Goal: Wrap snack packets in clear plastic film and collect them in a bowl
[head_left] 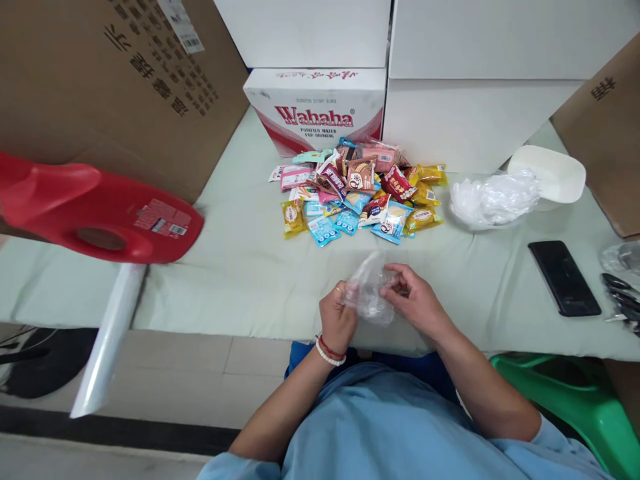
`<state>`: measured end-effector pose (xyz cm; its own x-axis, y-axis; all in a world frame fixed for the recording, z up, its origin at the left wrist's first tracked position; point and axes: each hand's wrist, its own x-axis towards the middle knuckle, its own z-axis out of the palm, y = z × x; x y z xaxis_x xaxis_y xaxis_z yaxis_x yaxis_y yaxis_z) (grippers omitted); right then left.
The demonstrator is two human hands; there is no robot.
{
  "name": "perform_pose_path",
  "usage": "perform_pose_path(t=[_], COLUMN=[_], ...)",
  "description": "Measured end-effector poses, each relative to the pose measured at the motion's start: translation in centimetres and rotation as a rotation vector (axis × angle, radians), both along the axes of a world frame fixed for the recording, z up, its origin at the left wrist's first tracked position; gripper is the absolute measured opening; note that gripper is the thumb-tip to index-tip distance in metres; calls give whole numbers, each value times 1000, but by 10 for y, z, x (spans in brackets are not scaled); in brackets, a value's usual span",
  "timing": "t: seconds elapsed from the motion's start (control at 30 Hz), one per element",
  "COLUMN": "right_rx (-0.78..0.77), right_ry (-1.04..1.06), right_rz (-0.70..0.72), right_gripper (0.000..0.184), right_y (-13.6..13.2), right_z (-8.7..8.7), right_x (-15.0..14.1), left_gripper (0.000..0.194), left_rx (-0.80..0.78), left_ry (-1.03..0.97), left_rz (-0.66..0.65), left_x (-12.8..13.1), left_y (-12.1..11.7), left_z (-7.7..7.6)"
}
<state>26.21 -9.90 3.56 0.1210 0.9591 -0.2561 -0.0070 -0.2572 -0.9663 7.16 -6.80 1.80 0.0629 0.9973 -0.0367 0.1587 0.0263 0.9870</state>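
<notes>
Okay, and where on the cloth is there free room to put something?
Bare cloth lies between the red plastic piece and the wrapped snacks, and between the right hand and the smartphone. It's crowded where snacks heap before the Wahaha carton.

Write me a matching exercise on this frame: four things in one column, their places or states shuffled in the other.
Things
1. Phone
2. Wahaha carton
3. Clear plastic bag
4. Stool

Places and states
A. Between the left hand and the right hand, touched by both
B. Green, at the lower right
C. Lying flat on the cloth, dark side up
D. Behind the heap of wrapped snacks

Right pairs: 1-C, 2-D, 3-A, 4-B
</notes>
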Motion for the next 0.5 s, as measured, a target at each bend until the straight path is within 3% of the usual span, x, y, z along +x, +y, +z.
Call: perform_pose_path(t=[0.13, 0.3, 0.4, 0.5], right_rx=[-12, -42, -14, 158], right_ry=[106, 82, -53, -307], right_rz=[-74, -39, -56, -50], right_gripper=[47, 43, 33, 30], right_y=[-3, -19, -27, -28], right_z=[-10, -16, -18, -18], right_x=[1, 12, 17, 18], left_gripper=[46, 38, 40, 39], left_rx=[-279, -370, -422, -439], left_ry=[-413, -661, -712, -634], left_rz=[148, 311, 328, 263], left_x=[-2, -11, -10, -6], left_y=[13, 28, 31, 27], left_z=[-1, -3, -4, -5])
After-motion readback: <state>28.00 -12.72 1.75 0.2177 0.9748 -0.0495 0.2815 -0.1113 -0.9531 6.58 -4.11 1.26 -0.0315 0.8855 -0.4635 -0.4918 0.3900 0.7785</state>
